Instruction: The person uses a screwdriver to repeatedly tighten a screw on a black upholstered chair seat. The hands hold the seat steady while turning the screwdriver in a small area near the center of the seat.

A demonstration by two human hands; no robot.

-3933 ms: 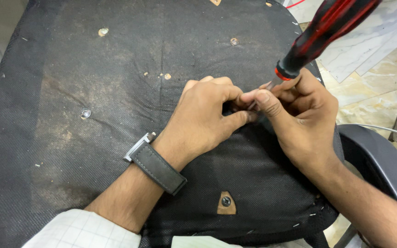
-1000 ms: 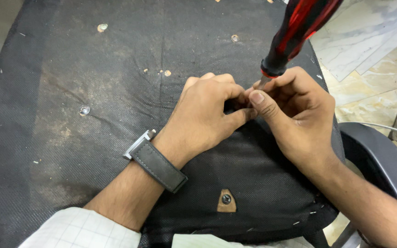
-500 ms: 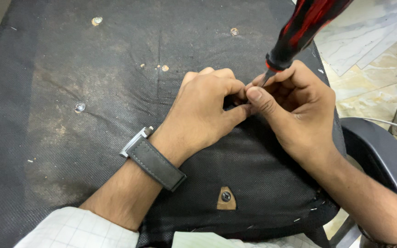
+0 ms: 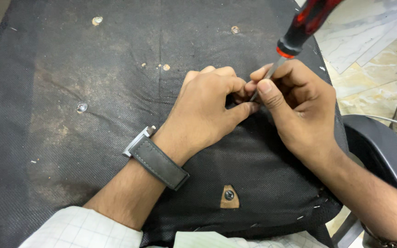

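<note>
Right hand gripping red-black screwdriver by its shaft; left hand pinched shut at tip, on black fabric panel.

Fabric panel open leftward (staples aside); armrest crowds right.

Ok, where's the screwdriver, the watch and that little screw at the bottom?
Screwdriver (image 4: 305, 24), head view, on its red and black handle.
Watch (image 4: 158, 164), head view, on the grey strap round the left wrist.
Screw (image 4: 229, 194), head view, on its dark head in the brown cut-out.
</note>
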